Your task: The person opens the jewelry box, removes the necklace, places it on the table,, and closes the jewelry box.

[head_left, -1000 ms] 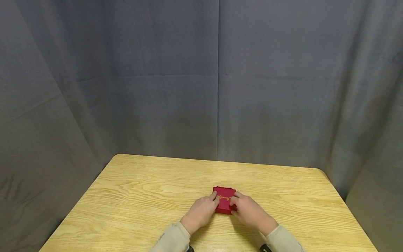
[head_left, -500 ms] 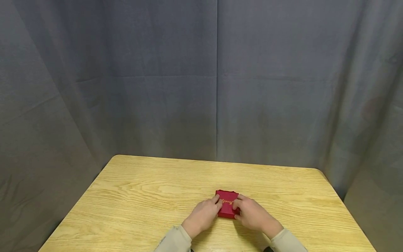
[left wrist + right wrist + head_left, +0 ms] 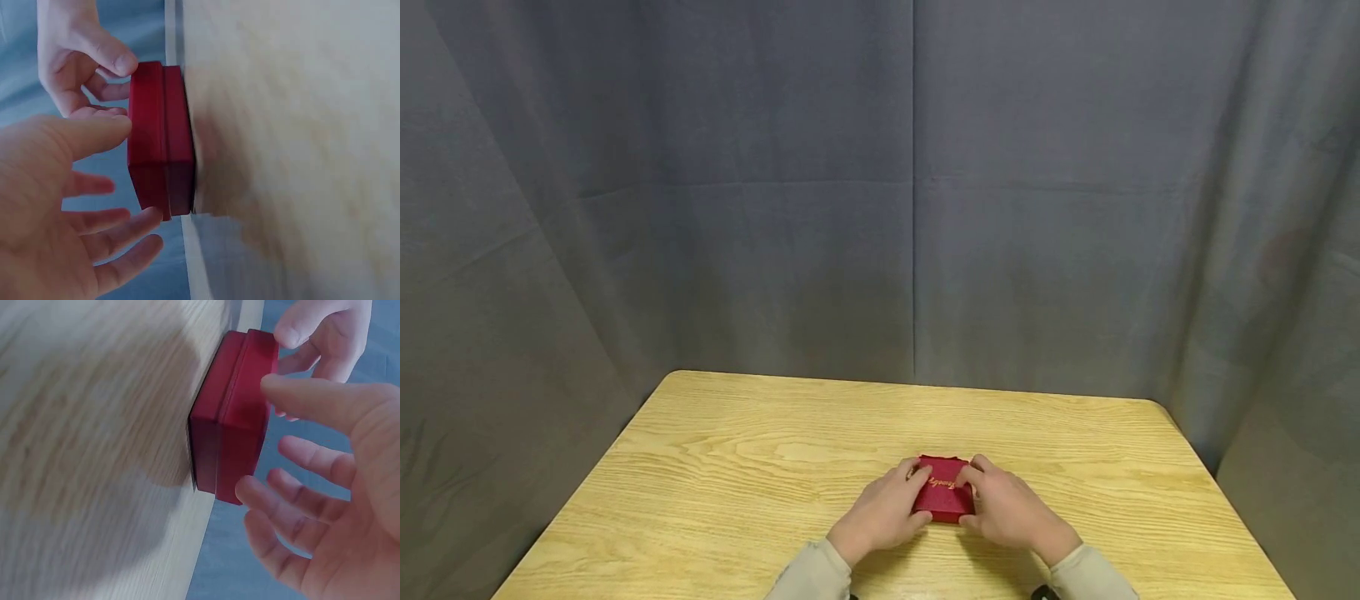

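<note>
A small red jewelry box (image 3: 943, 500) with gold lettering on its lid sits on the wooden table, between both hands. Its lid is on, and a seam runs round the side in both wrist views. My left hand (image 3: 880, 510) is at the box's left side, its thumb tip (image 3: 119, 127) at the near edge of the lid and its other fingers loosely spread past the corner. On the opposite side, my right hand (image 3: 1006, 507) has its thumb (image 3: 281, 387) by the lid's near edge, with gently bent fingers beside the lid's corner.
The light wooden table (image 3: 760, 450) spreads out around the box. Behind it and at both sides hang grey curtains (image 3: 790, 250). A pale sleeve (image 3: 816, 571) covers each forearm at the table's near part.
The box and both hands have shifted slightly right and toward the person. My left thumb has come into sight at the near edge, and the fingers of both hands are spread wider.
</note>
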The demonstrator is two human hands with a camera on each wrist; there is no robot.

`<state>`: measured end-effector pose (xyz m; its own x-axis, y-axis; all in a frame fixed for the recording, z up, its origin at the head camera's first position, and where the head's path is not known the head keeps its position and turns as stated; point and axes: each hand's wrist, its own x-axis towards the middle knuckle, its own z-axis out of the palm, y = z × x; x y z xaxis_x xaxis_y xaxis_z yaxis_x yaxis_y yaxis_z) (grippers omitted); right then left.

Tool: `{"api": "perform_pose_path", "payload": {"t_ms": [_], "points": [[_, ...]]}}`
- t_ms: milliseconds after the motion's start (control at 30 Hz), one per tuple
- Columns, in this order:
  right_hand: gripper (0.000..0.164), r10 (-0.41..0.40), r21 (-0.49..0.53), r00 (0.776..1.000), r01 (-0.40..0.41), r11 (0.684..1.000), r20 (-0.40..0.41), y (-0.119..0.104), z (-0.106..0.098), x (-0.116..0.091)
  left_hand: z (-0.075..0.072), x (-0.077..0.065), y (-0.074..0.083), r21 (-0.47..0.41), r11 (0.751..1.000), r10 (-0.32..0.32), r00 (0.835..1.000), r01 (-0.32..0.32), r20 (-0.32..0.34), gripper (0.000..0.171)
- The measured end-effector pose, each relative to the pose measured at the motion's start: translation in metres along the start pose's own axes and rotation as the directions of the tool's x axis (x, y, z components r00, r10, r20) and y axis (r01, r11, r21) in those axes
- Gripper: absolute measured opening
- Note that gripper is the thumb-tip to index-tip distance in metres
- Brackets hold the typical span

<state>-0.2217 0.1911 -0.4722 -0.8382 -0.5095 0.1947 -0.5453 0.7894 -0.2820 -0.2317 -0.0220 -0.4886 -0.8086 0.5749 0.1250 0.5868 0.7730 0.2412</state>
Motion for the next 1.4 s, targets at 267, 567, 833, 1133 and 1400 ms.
{"api": "perform_pose_path", "payload": {"t_ms": [267,567,833,1133,1400], "points": [[0.071,0.054,0.051,0.999,-0.054,0.997,0.01,0.006,0.002,0.005,-0.002,0.008,-0.012,-0.303,0.948,-0.092,0.995,0.096,0.027,0.094],[0.093,0.073,0.153,0.994,-0.086,0.985,0.085,0.017,0.011,0.01,0.009,0.015,-0.023,-0.665,0.721,-0.115,0.981,0.193,0.159,0.108],[0.099,0.096,0.225,0.989,-0.119,0.967,0.112,0.021,0.015,0.016,0.014,0.017,-0.027,-0.727,0.649,-0.109,0.973,0.224,0.203,0.109],[0.099,0.091,0.263,0.988,-0.121,0.957,0.123,0.023,0.017,0.02,0.015,0.016,-0.029,-0.674,0.705,-0.126,0.975,0.219,0.185,0.111],[0.101,0.092,0.289,0.984,-0.134,0.948,0.155,0.023,0.019,0.021,0.02,0.015,-0.028,-0.649,0.731,-0.127,0.977,0.211,0.173,0.111]]}}
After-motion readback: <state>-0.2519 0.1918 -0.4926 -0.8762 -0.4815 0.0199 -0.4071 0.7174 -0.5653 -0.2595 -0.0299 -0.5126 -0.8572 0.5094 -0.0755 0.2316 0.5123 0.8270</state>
